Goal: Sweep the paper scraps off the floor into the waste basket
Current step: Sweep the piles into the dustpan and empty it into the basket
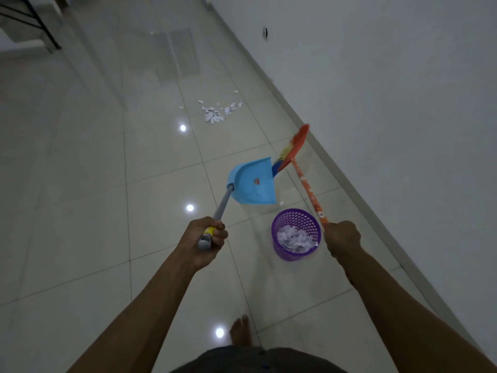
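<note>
Now the fingers (pixel 220 228) of your left hand (pixel 205 239) curl round the blue plastic dustpan (pixel 252 184) pole, mid-frame; those of your right hand (pixel 341 236) clench the patterned broom (pixel 309 192) stick.

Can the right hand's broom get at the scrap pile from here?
Probably not: the right hand holds the broom raised, and the scrap pile lies well beyond its head. Nothing blocks the floor between.

Left hand (pixel 207 238) and right hand (pixel 341 238) bare, forearms (pixel 150 297) bare too; one bare foot (pixel 241 332); dark garment (pixel 242 362) at waist, small buttons (pixel 262 352).
</note>
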